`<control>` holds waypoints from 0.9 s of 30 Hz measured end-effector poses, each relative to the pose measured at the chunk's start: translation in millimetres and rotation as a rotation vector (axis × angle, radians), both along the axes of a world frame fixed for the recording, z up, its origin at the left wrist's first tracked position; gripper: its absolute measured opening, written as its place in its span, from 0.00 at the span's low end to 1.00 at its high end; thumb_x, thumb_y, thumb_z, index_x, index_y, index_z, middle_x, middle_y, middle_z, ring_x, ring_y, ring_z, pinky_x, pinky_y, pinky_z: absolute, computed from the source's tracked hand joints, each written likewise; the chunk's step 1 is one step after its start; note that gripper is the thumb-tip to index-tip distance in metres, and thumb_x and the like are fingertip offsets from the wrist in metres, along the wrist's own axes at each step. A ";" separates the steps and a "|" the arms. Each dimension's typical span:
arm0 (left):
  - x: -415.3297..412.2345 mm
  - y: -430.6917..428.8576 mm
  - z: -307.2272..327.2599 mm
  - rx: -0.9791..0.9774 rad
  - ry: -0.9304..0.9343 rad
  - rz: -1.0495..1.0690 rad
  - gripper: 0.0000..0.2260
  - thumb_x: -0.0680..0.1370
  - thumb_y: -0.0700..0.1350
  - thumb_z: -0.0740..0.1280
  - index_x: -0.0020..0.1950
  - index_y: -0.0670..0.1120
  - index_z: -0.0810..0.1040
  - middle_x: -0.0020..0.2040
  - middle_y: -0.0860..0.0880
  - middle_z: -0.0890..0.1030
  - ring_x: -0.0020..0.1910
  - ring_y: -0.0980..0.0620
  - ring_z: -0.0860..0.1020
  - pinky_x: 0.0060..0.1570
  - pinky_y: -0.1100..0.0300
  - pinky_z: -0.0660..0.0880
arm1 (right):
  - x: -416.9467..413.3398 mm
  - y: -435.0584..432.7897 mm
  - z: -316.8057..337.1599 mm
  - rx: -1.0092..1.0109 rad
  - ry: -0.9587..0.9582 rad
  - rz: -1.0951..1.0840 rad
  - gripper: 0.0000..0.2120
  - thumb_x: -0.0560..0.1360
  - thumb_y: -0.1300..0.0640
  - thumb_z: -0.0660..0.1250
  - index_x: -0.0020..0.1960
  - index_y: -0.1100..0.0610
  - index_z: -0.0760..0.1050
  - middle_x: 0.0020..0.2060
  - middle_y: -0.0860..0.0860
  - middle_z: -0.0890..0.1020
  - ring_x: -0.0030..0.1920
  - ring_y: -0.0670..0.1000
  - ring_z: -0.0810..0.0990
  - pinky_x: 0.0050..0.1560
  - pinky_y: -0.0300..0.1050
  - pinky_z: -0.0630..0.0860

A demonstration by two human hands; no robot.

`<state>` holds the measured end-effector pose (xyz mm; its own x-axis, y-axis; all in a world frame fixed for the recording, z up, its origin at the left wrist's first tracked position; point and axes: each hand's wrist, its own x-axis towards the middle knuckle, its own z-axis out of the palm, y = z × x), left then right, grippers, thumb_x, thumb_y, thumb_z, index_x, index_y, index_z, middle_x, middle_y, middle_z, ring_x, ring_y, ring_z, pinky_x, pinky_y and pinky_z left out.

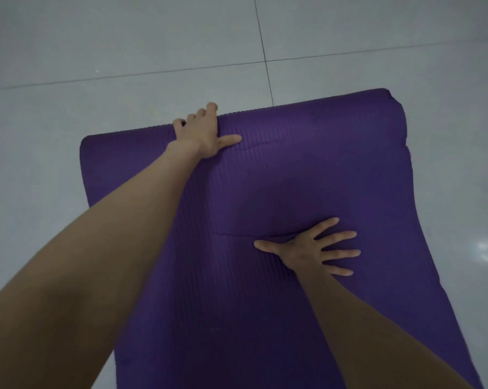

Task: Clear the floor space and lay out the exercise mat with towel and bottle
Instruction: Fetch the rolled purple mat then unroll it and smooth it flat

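Observation:
A purple ribbed exercise mat (293,178) lies on the tiled floor, running from the bottom of the view toward the far end, which still curls up in a roll. My left hand (200,133) rests on that curled far end, fingers hooked over its edge and thumb flat on the mat. My right hand (310,248) presses flat on the middle of the mat with fingers spread wide. A small crease shows beside the right thumb. No towel or bottle is in view.
Pale grey glossy floor tiles (124,46) with dark grout lines surround the mat on the left, far and right sides. A bright light reflection (487,249) shows on the floor at the right.

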<state>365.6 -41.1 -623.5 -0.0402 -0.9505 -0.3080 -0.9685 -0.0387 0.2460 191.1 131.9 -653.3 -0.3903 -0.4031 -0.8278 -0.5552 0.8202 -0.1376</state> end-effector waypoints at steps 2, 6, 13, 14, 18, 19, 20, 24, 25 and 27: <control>-1.5 -12.4 -2.5 0.118 -0.046 -0.043 0.44 0.71 0.67 0.65 0.77 0.47 0.50 0.70 0.42 0.67 0.68 0.42 0.66 0.67 0.43 0.56 | -0.2 0.7 -2.5 -0.001 -0.005 0.014 0.81 0.45 0.25 0.74 0.68 0.55 0.16 0.67 0.62 0.19 0.69 0.70 0.23 0.63 0.75 0.31; -18.1 -11.0 -24.2 0.007 -0.140 -0.004 0.36 0.69 0.62 0.70 0.69 0.44 0.63 0.68 0.41 0.67 0.68 0.43 0.64 0.69 0.43 0.52 | 1.6 0.5 -0.7 0.000 0.000 0.034 0.81 0.45 0.25 0.73 0.68 0.55 0.16 0.67 0.63 0.19 0.69 0.71 0.24 0.64 0.75 0.32; -0.4 -22.4 -66.0 -0.073 0.070 0.051 0.41 0.63 0.66 0.72 0.68 0.47 0.63 0.65 0.40 0.65 0.68 0.41 0.61 0.71 0.41 0.44 | 15.4 -56.5 -13.4 -0.131 -0.031 0.298 0.80 0.45 0.23 0.71 0.64 0.54 0.12 0.59 0.59 0.13 0.66 0.66 0.18 0.60 0.77 0.29; 4.6 -27.6 -69.2 -0.050 0.067 0.049 0.41 0.63 0.66 0.72 0.69 0.48 0.63 0.65 0.40 0.65 0.68 0.41 0.61 0.71 0.41 0.44 | 20.8 -63.3 -17.8 -0.111 -0.017 0.281 0.80 0.45 0.23 0.72 0.63 0.55 0.11 0.60 0.60 0.14 0.66 0.67 0.18 0.60 0.77 0.29; -1.8 -37.3 -49.6 0.078 -0.014 0.040 0.43 0.62 0.67 0.72 0.69 0.47 0.63 0.68 0.39 0.64 0.70 0.40 0.60 0.71 0.40 0.45 | 18.0 -66.2 -14.3 -0.077 -0.012 0.273 0.81 0.45 0.24 0.73 0.62 0.54 0.11 0.63 0.61 0.15 0.66 0.66 0.18 0.60 0.77 0.29; -7.0 -37.2 -42.7 0.084 -0.040 0.039 0.42 0.62 0.67 0.73 0.68 0.46 0.64 0.68 0.39 0.66 0.69 0.41 0.62 0.71 0.40 0.47 | 17.7 -67.1 -14.9 -0.061 -0.015 0.279 0.80 0.45 0.24 0.73 0.61 0.54 0.10 0.63 0.61 0.15 0.66 0.66 0.18 0.60 0.77 0.29; -9.7 -36.7 -35.0 0.080 -0.064 0.032 0.41 0.62 0.66 0.73 0.66 0.44 0.66 0.66 0.40 0.69 0.68 0.41 0.65 0.70 0.42 0.50 | 19.8 -68.8 -13.0 -0.049 -0.025 0.264 0.80 0.45 0.24 0.72 0.60 0.54 0.10 0.63 0.61 0.15 0.66 0.66 0.18 0.60 0.77 0.29; -19.4 -13.9 -6.0 -0.130 -0.152 -0.044 0.30 0.66 0.63 0.73 0.54 0.41 0.71 0.53 0.41 0.78 0.53 0.42 0.75 0.56 0.51 0.63 | 21.2 -67.4 -5.6 -0.041 -0.010 0.269 0.80 0.44 0.24 0.73 0.62 0.53 0.11 0.64 0.60 0.16 0.67 0.66 0.19 0.61 0.77 0.30; -16.1 -8.1 5.9 -0.147 -0.167 -0.086 0.28 0.67 0.64 0.71 0.50 0.42 0.70 0.49 0.42 0.78 0.48 0.43 0.75 0.51 0.52 0.64 | 22.3 -68.0 -3.9 -0.042 -0.009 0.261 0.80 0.45 0.24 0.73 0.62 0.53 0.11 0.65 0.60 0.16 0.67 0.66 0.19 0.62 0.76 0.30; -13.4 -0.8 27.1 -0.040 -0.144 -0.157 0.30 0.66 0.71 0.65 0.46 0.44 0.69 0.42 0.46 0.76 0.41 0.44 0.73 0.44 0.55 0.65 | 21.7 -67.9 -0.4 -0.041 0.007 0.253 0.81 0.45 0.25 0.73 0.63 0.54 0.12 0.65 0.60 0.17 0.67 0.66 0.19 0.62 0.76 0.31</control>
<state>352.2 -41.9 -596.3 -0.1470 -0.9476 -0.2835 -0.9871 0.1224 0.1028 212.7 63.9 -653.8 -0.2782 -0.5220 -0.8063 -0.7430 0.6490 -0.1638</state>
